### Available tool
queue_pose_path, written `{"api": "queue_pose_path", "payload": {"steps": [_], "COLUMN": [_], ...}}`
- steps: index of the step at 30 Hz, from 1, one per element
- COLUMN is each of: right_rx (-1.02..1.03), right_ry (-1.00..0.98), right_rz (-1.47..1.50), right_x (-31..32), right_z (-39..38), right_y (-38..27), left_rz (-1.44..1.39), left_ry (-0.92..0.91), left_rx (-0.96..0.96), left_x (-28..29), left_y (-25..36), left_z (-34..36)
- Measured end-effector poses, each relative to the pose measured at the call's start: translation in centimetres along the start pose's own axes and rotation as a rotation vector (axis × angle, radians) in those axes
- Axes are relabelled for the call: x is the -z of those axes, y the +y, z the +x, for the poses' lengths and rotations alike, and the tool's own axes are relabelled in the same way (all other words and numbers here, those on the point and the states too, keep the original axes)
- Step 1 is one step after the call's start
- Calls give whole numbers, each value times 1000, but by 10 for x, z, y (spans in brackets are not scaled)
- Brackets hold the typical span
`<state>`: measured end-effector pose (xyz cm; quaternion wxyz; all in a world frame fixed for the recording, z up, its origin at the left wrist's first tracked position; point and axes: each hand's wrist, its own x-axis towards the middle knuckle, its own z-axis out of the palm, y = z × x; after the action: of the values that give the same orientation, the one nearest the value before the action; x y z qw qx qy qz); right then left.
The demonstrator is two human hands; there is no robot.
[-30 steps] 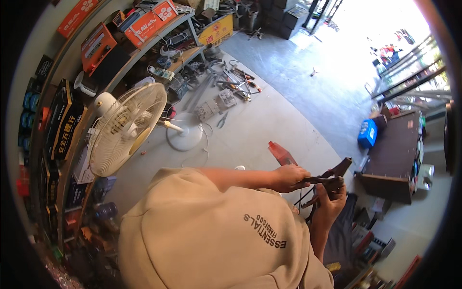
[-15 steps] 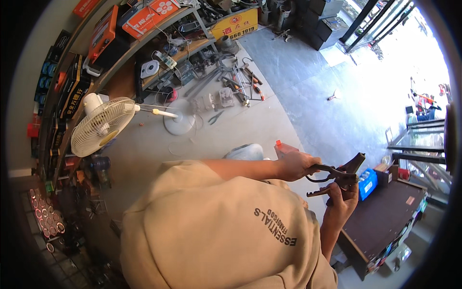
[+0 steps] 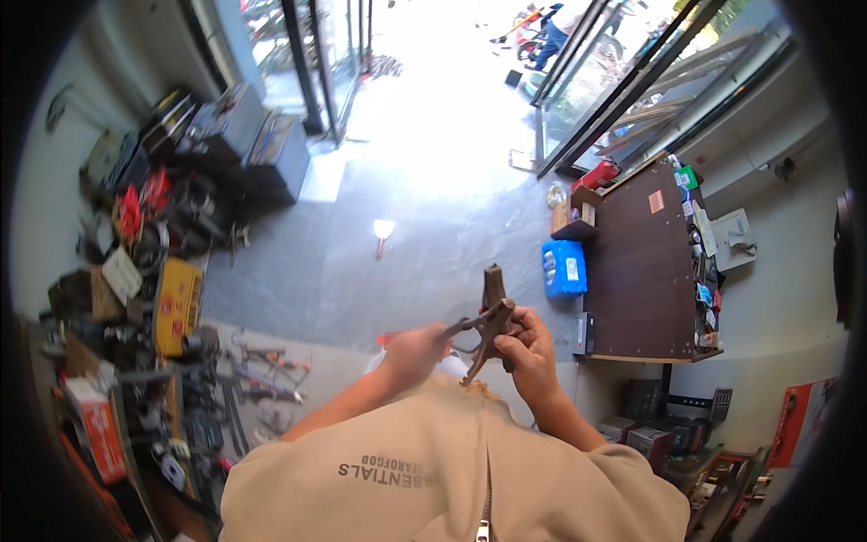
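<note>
Before my chest, both hands are on a dark brown metal tool (image 3: 494, 327) with several branching arms. One blunt arm points up, a curved piece runs toward the left, and a narrow arm slants downward. My right hand (image 3: 535, 363) grips its body, with the thumb pressed on the near side. My left hand (image 3: 415, 355) is closed at the left end of the curved piece, slightly blurred. A red piece (image 3: 386, 338) shows just beyond the left fingers; how it joins the tool is hidden.
Hand tools (image 3: 271, 366) lie on the floor at left, near a yellow box (image 3: 178, 307). A scraper-like tool (image 3: 382, 239) lies ahead. At right are a blue pack (image 3: 564, 269) and a dark brown table (image 3: 637, 262). Glass doors (image 3: 587, 81) stand beyond.
The view has swung to the right, bringing the doorway ahead and the table fully in. The fan has left the picture. Both hands keep hold of the metal tool, which is now turned more upright.
</note>
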<state>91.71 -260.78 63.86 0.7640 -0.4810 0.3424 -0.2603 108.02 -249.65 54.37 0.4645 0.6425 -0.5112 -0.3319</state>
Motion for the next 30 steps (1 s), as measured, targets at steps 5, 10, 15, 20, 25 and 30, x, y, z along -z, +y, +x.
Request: {"api": "queue_pose_path", "payload": {"steps": [5,10,15,20,25,30], "right_rx": [44,93,152,203,190,138], "right_ry": [113,168,120,182,299,382], "right_rz": [106,26,-2,-44,-156,-200], "right_x": [38,81,117,154,180,198], "right_z": [101,236,372,501,620,732], "right_y": [-39,-73,-139,-196,-229,-257], "left_rz": [117,185,33,-166,-332,-590], "left_ry": [-128,-73,52,198,145,140], "left_rx": [-109,-184,-49,1,94,183], "left_x": [19,41,65,91,114,135], "left_y": [-21,-35,-52,-86,-114,-139], "left_z": [147,302,441,576,714,859]}}
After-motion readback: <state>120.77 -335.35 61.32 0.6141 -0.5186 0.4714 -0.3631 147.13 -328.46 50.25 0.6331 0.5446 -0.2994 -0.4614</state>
